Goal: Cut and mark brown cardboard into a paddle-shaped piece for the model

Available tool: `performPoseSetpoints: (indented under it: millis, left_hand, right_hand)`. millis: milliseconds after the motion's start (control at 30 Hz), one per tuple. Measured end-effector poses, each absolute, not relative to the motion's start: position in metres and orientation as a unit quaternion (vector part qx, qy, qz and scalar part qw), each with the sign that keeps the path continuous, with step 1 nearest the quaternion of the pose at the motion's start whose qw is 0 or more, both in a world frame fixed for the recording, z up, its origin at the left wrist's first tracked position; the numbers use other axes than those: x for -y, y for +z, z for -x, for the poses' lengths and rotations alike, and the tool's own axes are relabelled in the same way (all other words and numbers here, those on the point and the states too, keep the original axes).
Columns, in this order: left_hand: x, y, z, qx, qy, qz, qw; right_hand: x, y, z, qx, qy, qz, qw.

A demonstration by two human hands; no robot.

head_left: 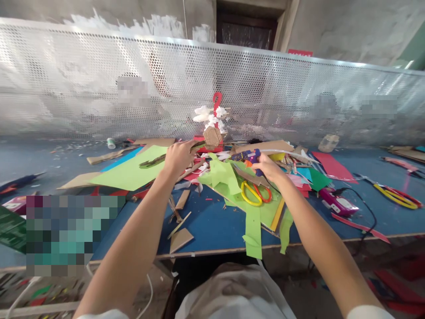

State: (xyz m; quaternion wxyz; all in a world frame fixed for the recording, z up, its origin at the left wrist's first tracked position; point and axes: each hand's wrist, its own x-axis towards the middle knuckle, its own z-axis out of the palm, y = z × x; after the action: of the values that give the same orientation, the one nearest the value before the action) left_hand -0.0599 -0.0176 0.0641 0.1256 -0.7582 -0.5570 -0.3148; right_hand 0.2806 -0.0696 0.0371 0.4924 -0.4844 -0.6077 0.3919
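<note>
My left hand point(179, 157) is closed around a dark, bark-like stick point(153, 162) that lies across to the left. Just past my fingertips is a brown cardboard hexagon point(213, 138); I cannot tell whether it is joined to the stick. My right hand point(267, 167) grips a blue glue gun point(244, 155), its nozzle pointing left towards the hexagon. A clear glue stick point(285, 152) trails from the gun's back. Behind the hexagon stands a red curled paper piece point(217, 99) with white flower-like bits point(219, 112) on it.
Green paper sheets point(133, 170), scissors with yellow and orange handles point(251, 193), more scissors point(395, 195), a purple box with a cable point(338, 202) and cardboard scraps point(181, 240) cover the blue table point(212, 230). A perforated metal screen point(186, 66) runs along the back.
</note>
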Motion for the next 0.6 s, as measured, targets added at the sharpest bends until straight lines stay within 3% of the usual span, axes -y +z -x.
performPoseSetpoints:
  millis: [367,600]
  left_hand:
    - [0.015,0.061,0.059,0.511,-0.320,0.784,0.144]
    - [0.022,0.059,0.053,0.481,-0.315,0.804,0.152]
  right_hand:
    - [0.064,0.030,-0.281,0.632,0.297,0.522,0.490]
    - [0.072,0.027,-0.263,0.671,0.359,0.473,0.444]
